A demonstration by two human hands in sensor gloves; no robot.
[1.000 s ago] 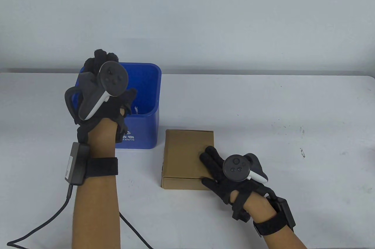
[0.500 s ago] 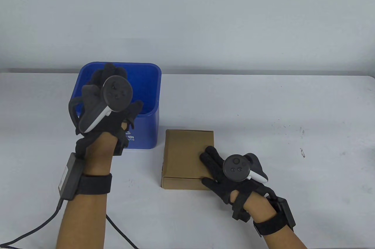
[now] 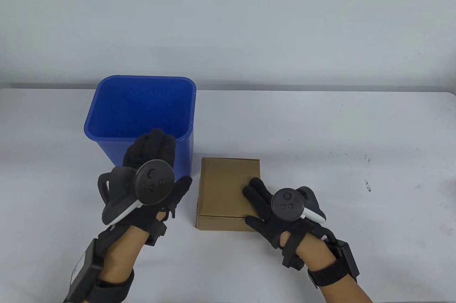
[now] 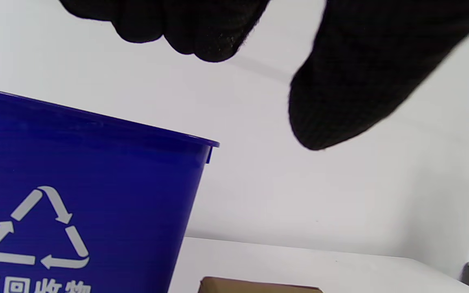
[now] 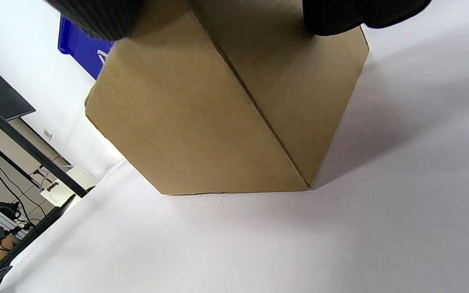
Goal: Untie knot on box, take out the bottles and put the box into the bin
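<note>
**Box flat on the bench, bin to its left**

Near the middle of the bench [image 3: 320,132] I see the closed cardboard box [image 3: 228,185] lying flat, with the blue bin [image 3: 142,110] standing just beside its far-left corner. My right hand [image 3: 270,210] rests on the box's near-right part, fingers straight and flat on the lid. My left hand [image 3: 156,171] hovers in front of the bin's near wall, fingers relaxed and apart, holding nothing. From the left wrist view the bin's inside is hidden, so I cannot tell its contents.
</note>
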